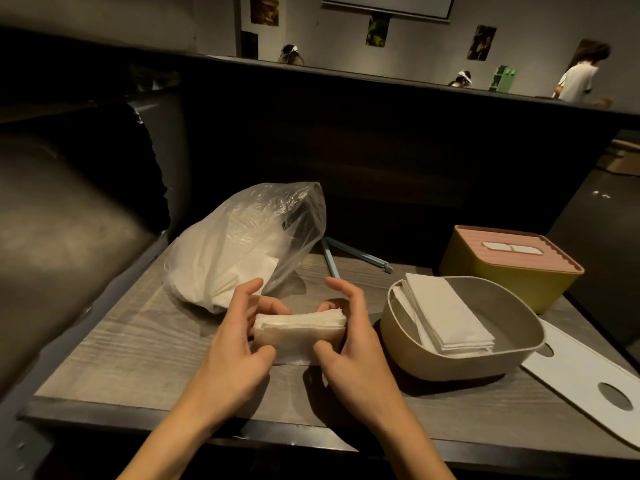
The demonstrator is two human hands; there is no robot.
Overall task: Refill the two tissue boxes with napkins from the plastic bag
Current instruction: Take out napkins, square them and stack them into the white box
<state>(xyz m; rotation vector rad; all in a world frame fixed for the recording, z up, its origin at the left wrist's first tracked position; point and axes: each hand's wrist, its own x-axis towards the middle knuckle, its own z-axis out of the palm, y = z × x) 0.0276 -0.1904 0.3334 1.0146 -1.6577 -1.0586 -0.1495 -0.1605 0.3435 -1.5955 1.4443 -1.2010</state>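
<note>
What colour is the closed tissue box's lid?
Pink, ribbed lid on a yellow tissue box; head view.

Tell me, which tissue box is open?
The beige box, nearest the right hand. Its white lid lies beside it and napkins show inside. The yellow box behind it has its pink lid on.

From where I'm watching, this looks like a café or restaurant dining room. I see a grey wood-grain table (121, 341) set into a booth, with a padded dark bench seat (62, 237) along its left edge and a tall dark partition (381, 143) rising behind its far edge. Beyond the partition, small pictures (481, 41) hang on a pale wall, and other people (578, 77) are in the room. A pink-lidded tissue box (512, 265) stands at the table's far right corner.
</note>
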